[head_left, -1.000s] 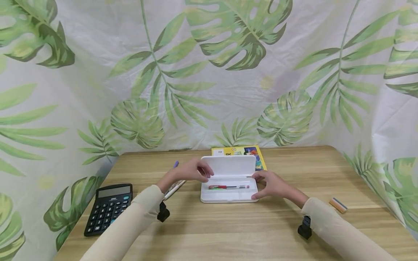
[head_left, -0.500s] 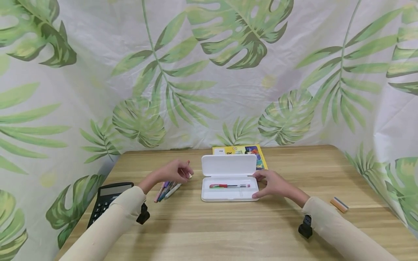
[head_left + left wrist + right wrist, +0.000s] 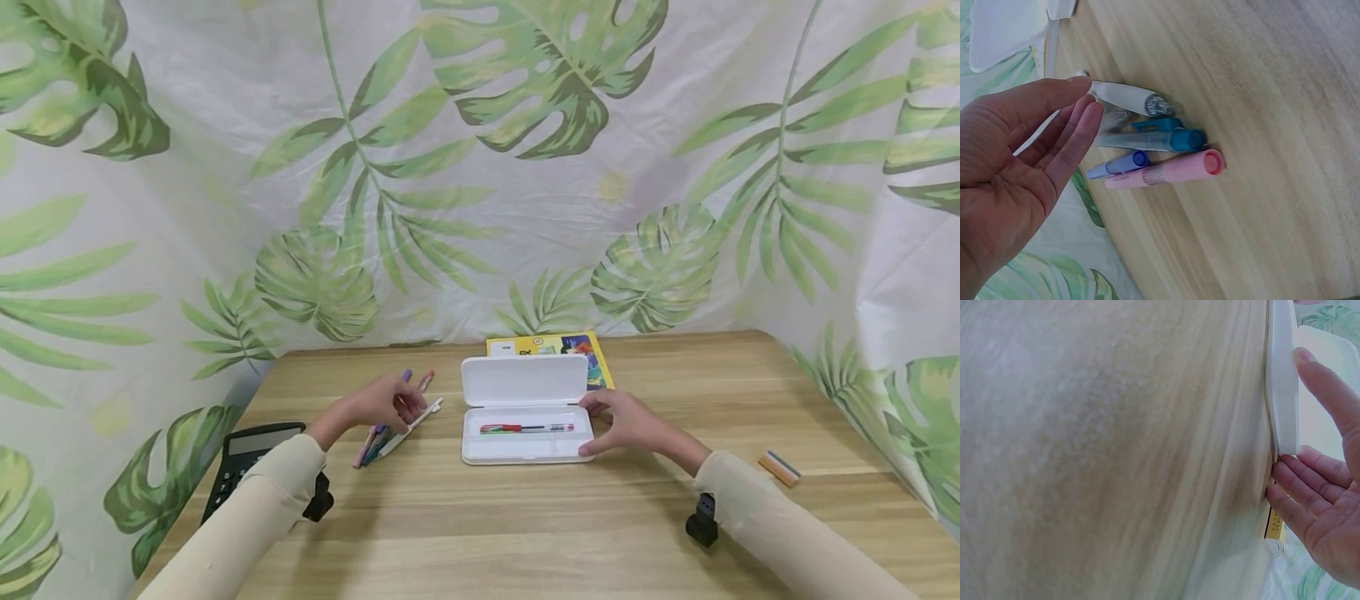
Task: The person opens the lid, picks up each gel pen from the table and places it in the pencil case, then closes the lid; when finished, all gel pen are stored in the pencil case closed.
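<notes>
A white pencil case [image 3: 480,451] lies with its lid raised, holding a red-capped pen [image 3: 516,428] and something green beside it. My right hand [image 3: 630,427] grips the case's right end, thumb at the front corner and fingers at the back; the right wrist view shows the thumb on the case's edge [image 3: 1283,381]. Over a loose group of pens hangs my left hand [image 3: 378,404], fingers bent, thumb and fingertips apart at the white pen [image 3: 1125,97]. Whether they touch it I cannot tell. Teal [image 3: 1154,141], blue [image 3: 1119,164] and pink [image 3: 1172,170] pens lie beside it.
A yellow picture book [image 3: 600,367] lies behind the case. The black calculator [image 3: 243,446] is at the left, partly behind my left sleeve. A small orange and blue block [image 3: 780,468] lies to the right. Leaf-patterned cloth [image 3: 480,183] hangs behind the table.
My left hand has moved left from above the case to the pens, and more of the pens shows. My right hand has stayed on the case.
</notes>
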`<state>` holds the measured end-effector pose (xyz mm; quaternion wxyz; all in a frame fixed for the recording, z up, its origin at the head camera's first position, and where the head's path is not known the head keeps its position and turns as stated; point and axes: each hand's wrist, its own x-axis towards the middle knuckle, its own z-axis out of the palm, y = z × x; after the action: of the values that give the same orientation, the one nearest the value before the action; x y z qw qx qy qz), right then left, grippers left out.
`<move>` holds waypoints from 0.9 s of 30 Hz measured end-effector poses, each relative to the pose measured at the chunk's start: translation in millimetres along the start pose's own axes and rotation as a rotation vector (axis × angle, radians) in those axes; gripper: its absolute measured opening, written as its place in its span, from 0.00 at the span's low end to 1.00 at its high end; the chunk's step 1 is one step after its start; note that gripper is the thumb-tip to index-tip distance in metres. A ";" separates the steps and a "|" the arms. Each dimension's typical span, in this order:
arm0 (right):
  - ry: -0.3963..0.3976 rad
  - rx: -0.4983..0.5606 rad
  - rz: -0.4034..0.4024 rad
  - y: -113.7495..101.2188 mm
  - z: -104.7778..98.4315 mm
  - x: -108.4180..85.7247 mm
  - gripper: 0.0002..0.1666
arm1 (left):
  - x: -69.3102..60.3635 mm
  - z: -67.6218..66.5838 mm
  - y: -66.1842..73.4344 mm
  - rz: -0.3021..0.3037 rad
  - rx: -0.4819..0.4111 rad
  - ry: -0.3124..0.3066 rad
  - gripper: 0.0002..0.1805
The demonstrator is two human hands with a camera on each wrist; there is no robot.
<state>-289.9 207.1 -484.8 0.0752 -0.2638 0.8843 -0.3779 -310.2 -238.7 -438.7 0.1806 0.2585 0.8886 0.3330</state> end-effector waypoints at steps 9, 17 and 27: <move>-0.002 0.000 0.000 0.9 -0.8 0.1 0.36 | 2.2 3.0 -6.5 -0.005 0.016 0.023 0.20; 0.000 0.000 -0.004 1.1 -1.3 0.4 0.37 | 8.8 7.3 -7.3 0.013 0.050 0.036 0.19; 0.006 0.007 -0.011 4.0 -0.8 0.2 0.37 | 11.2 11.0 -6.4 -0.027 0.072 0.034 0.20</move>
<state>-292.1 209.8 -487.0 0.0715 -0.2671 0.8817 -0.3824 -315.9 -230.9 -452.6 0.1607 0.2470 0.9064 0.3027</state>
